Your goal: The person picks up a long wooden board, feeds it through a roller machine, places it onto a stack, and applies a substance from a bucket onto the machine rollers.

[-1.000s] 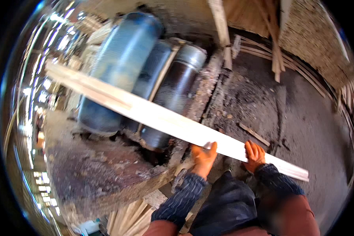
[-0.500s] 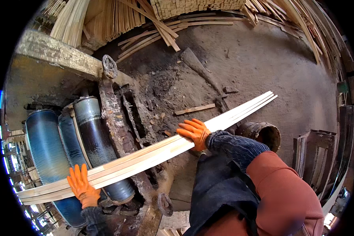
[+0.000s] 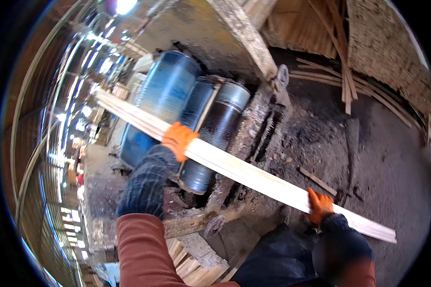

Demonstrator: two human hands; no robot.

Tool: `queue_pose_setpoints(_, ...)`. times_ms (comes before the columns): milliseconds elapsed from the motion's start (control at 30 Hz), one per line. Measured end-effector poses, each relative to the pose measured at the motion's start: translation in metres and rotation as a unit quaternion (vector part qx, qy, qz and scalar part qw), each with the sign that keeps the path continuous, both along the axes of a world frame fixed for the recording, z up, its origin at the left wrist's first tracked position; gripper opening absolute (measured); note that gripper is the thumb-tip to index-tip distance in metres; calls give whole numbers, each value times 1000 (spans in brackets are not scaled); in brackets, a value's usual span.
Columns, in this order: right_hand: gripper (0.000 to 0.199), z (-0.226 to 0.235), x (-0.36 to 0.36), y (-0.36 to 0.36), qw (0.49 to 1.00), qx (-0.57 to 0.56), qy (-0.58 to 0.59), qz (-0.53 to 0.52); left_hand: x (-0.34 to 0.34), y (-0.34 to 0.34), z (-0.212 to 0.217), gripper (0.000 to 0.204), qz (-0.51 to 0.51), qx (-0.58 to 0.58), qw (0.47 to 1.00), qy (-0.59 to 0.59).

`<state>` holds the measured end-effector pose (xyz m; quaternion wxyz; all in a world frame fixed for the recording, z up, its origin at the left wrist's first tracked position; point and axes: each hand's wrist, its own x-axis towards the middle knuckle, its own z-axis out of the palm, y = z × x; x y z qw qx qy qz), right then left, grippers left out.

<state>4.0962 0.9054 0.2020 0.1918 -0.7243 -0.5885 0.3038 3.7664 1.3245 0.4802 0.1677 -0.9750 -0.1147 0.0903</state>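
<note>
Head camera looks down on a long pale bundle of wood strips [image 3: 244, 174] that I carry across my body, slanting from far up on my left down to low on my right. Left to right, then: beyond my left hand the strips run on toward the bright lights of the shed, unsupported, which is why I hold them well along their length and not at one end.

My left hand [image 3: 178, 139], in an orange glove, lies over the top of the strips with the fingers curled down around the far edge, closed on them. Just behind and under that hand stand three big rollers: a large blue drum [image 3: 163, 100], a narrower blue one beside it, and a dark drum [image 3: 220, 129] nearest the strips. The wood passes above them; whether it touches them I cannot tell.

Between my hands the strips cross a rusty, grimy machine frame [image 3: 254, 129] with sawdust caked on it. Below that, near my knees, lies a stack of short wood offcuts [image 3: 196, 260].

My right hand [image 3: 319, 205], also gloved in orange, grips the strips from below and the near side, fingers wrapped up over the edge. Past it the last stretch of wood sticks out over the dirt floor [image 3: 388, 158], where a loose stick [image 3: 317, 181] lies.
</note>
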Motion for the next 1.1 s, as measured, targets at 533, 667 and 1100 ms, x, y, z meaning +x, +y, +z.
queue_pose_setpoints(533, 93, 48, 250, -395, 970, -78, -212, -90, 199, -278, -48, 42, -49, -97, 975, -196)
queue_pose_setpoints(667, 68, 31, 279, -437, 973, -66, -143, -169, 211, -281, -33, 48, -49, -126, 971, -200)
queue_pose_setpoints(1100, 102, 111, 57, -164, 983, 28, -177, -33, 46, -108, 11, 41, -27, -120, 972, -201)
